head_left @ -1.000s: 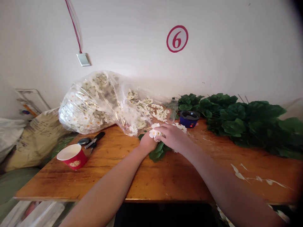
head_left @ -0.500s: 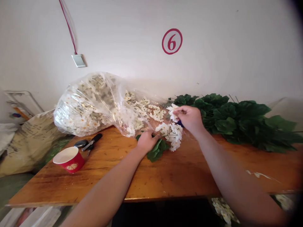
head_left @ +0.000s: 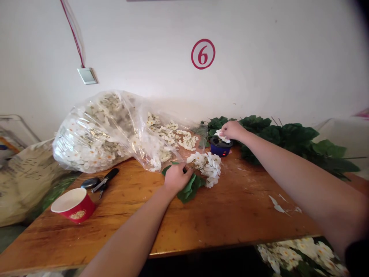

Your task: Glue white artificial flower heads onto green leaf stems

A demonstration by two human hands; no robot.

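My left hand (head_left: pixel 178 177) is closed around the stem of an artificial flower spray, low over the table. White blossoms (head_left: pixel 208 167) stick out to the right of the fingers, and green leaves (head_left: pixel 190 189) hang below them. Farther back, my right hand (head_left: pixel 233 130) pinches a small white flower cluster (head_left: pixel 221 135). That cluster is right above a small round blue pot (head_left: pixel 220 148) with a dark inside and a red light on its front. Whether the flower touches the inside of the pot I cannot tell.
A clear plastic bag (head_left: pixel 95 130) of white flowers lies at the back left, loose flowers (head_left: pixel 173 132) at its mouth. Green leaf stems (head_left: pixel 288 138) are heaped back right. A red paper cup (head_left: pixel 75 207) and keys (head_left: pixel 100 182) stand left. White scraps (head_left: pixel 278 204) lie right.
My right hand has moved back and slightly right with the flower cluster, over the blue pot, which now shows. My left hand keeps its hold on the spray. The view has shifted a little.
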